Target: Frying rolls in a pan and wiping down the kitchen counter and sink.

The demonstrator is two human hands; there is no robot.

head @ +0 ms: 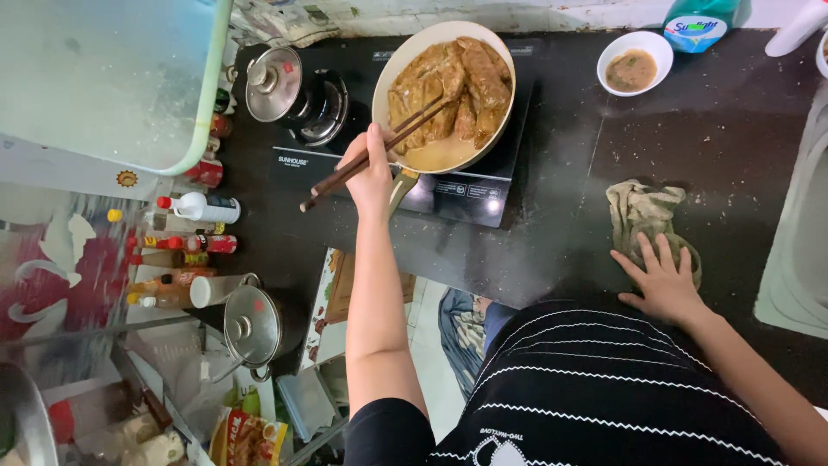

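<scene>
My left hand [371, 173] grips a pair of dark chopsticks [362, 164] and also rests at the handle of a cream pan [397, 60]. The chopstick tips reach into the pan, among several browned rolls [457, 82] lying in pale sauce. The pan is tilted toward me on a black induction cooker [470, 185]. My right hand [664, 280] lies flat, fingers spread, on a crumpled grey-green cloth [638, 207] on the dark counter [733, 129].
A small lidded steel pot [289, 91] stands left of the pan. A white bowl of brown sauce [634, 65] and a green dish-soap bottle [699, 26] sit at the back. Sauce bottles [185, 246] and a lidded pot [250, 328] crowd the left. A sink edge [798, 250] lies right.
</scene>
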